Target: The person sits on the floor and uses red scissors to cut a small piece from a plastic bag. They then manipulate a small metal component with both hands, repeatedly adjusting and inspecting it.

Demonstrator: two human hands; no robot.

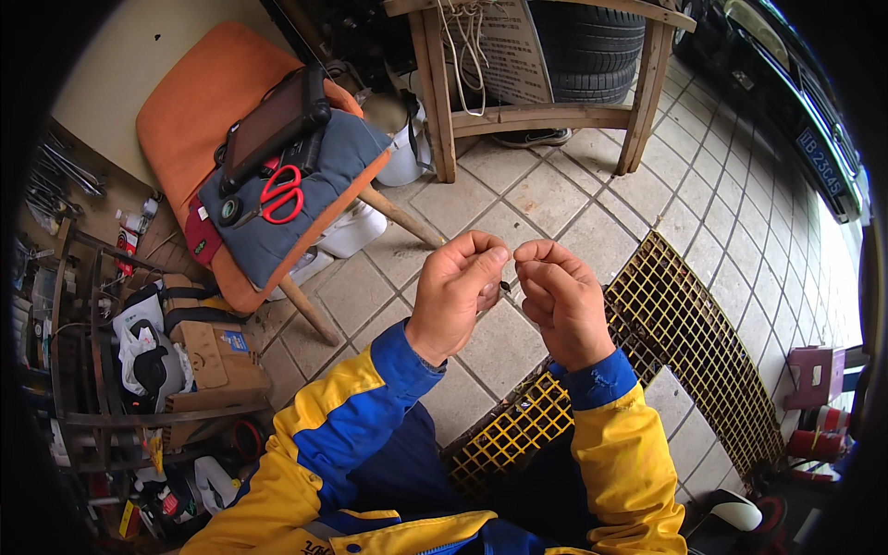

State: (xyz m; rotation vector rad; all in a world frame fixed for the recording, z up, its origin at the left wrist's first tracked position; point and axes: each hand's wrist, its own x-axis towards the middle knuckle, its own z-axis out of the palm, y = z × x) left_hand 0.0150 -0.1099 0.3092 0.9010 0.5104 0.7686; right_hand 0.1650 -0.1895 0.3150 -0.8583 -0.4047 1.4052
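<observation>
Both my hands are raised in front of me, above the tiled floor, with their fingertips almost meeting. My left hand (457, 294) is closed in a pinch, thumb pressed on the curled fingers. A tiny dark piece (505, 287) shows beside its fingertips, too small to name. Facing it, my right hand (568, 307) is also closed, thumb against forefinger. Whatever thin or small thing lies between the fingertips cannot be made out. On an orange chair (190, 97) to the left lie red-handled scissors (280, 196), a roll of black tape (230, 211) and a rugged tablet (276, 134).
A wooden frame stand (536, 118) with tyres (592, 46) behind it stands ahead. Yellow floor grating (698, 342) runs to the right, below a parked car (786, 83). Cluttered shelves (162, 421) fill the left side. A white bucket (404, 153) stands beside the chair.
</observation>
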